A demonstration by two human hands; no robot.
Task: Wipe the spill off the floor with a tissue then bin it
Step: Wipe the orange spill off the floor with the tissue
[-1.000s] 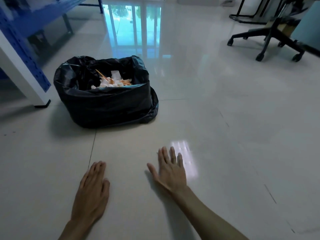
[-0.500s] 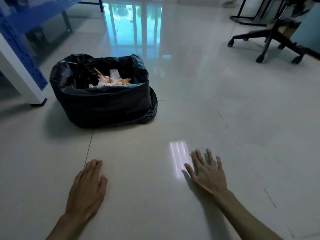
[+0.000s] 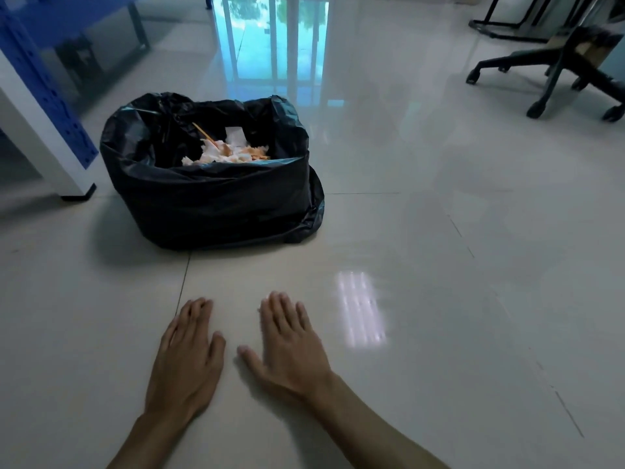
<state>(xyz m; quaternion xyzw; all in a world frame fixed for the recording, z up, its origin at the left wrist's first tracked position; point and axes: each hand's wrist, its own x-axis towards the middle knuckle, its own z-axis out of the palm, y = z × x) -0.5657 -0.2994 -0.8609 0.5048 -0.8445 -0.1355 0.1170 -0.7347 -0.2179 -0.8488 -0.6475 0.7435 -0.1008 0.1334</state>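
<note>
Tissue pieces, white with orange stains, lie crumpled in the bin, far left of my hands, lined with a shiny, wrinkled black bag. On the glossy pale tiled floor, my left hand and right hand rest flat, fingers spread, holding nothing, close together, not touching.

Glossy tiled floor (plastic bin liner)

Glossy pale tiled floor mirrors a bright window, with a blue shelf frame far-left and a wheeled chair base far-right.
</note>
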